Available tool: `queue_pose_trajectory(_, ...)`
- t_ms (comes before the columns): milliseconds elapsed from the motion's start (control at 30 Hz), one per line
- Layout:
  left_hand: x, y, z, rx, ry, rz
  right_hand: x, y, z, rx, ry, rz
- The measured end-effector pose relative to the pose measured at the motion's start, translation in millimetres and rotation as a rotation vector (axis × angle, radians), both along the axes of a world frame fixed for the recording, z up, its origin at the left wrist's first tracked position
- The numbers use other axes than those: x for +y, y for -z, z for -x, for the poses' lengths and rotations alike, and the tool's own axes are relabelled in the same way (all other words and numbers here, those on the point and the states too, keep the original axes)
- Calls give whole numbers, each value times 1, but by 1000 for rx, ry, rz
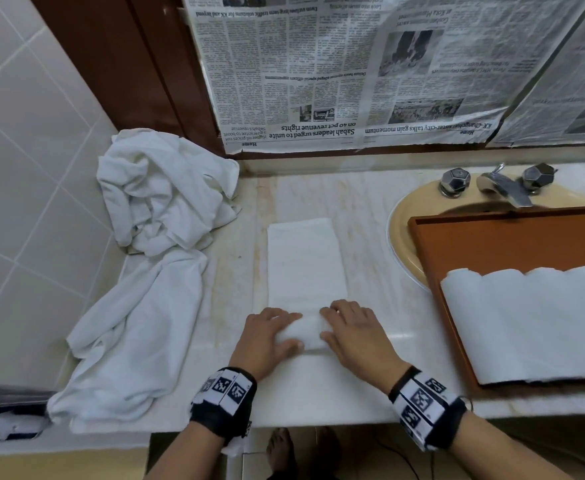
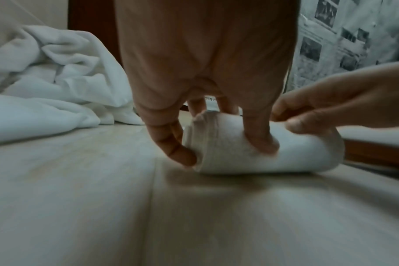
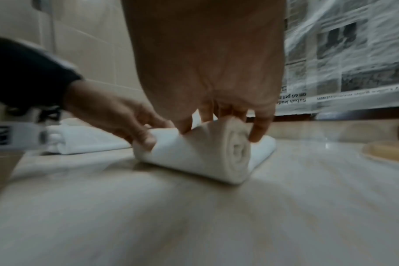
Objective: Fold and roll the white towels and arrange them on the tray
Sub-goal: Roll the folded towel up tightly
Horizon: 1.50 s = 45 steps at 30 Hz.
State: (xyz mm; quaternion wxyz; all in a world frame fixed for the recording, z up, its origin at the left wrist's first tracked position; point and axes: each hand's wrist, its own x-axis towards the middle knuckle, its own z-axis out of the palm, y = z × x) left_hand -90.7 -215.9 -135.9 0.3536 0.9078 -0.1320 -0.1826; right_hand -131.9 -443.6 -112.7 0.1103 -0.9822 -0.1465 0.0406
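A folded white towel (image 1: 305, 258) lies lengthwise on the marble counter, its near end wound into a roll (image 1: 306, 332). My left hand (image 1: 270, 336) grips the roll's left end and my right hand (image 1: 348, 329) grips its right end, fingers curled over the top and thumbs at the near side. The left wrist view shows the roll (image 2: 307, 154) under my left hand (image 2: 216, 140). In the right wrist view the spiral end of the roll (image 3: 237, 153) sits under my right hand (image 3: 221, 129). Several rolled towels (image 1: 533, 320) lie in the brown wooden tray (image 1: 492, 237).
A heap of loose white towels (image 1: 152, 216) fills the counter's left side and trails toward the front edge. The tray rests over a beige sink (image 1: 402, 230) with a chrome tap (image 1: 502, 185). Newspaper (image 1: 336, 71) covers the back wall. Tiled wall stands on the left.
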Motion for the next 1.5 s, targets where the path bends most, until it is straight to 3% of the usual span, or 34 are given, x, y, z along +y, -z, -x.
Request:
queue_pose_trajectory(67,0,0,-9,95,-14,15,2,8,11,-70,-53,7)
queue_pose_trajectory(167,-1,-3,-11,131,-21,-22,-2,7,3,-18,-58,-51)
queue_pose_trajectory(233,-2,-6,-5,87,4,-82,-8,0,-11,128,-27,-144)
queue_pose_trajectory(400,-2,-6,18,-230,94,-137,-21,-24,-35,549,21,-321)
queue_pose_trajectory(500,-1,-7,17,-58,79,-87,-23,-27,-29,675,17,-317)
queue_pose_trajectory(533,0,-8,13,13,91,-75,-21,-26,-24,628,17,-237)
queue_pose_trajectory(633,0,-6,-2,115,119,-62,-6,-14,0,204,9,25)
queue_pose_trajectory(733,-1,-3,-15,162,123,-141,14,-1,26,26,49,48)
queue_pose_trajectory(900,-8,-12,1,98,46,-98,11,5,18,105,-8,90)
queue_pose_trajectory(1067,-4,-6,32,-233,36,-203,6,-16,-21,332,-26,61)
queue_pose_trajectory(1167,-7,-4,33,-179,12,-300,8,-26,-35,438,-1,71)
queue_pose_trajectory(1267,-8,-9,20,-66,28,-339,10,-26,-38,508,62,-40)
queue_pose_trajectory(1367,-9,-16,4,66,53,-294,7,-21,-25,315,73,-122)
queue_pose_trajectory(1433,-9,-20,-5,113,60,-265,5,-13,-9,82,-21,-69)
queue_pose_trajectory(1500,-9,-26,-10,153,80,-276,4,-5,2,8,-76,-23)
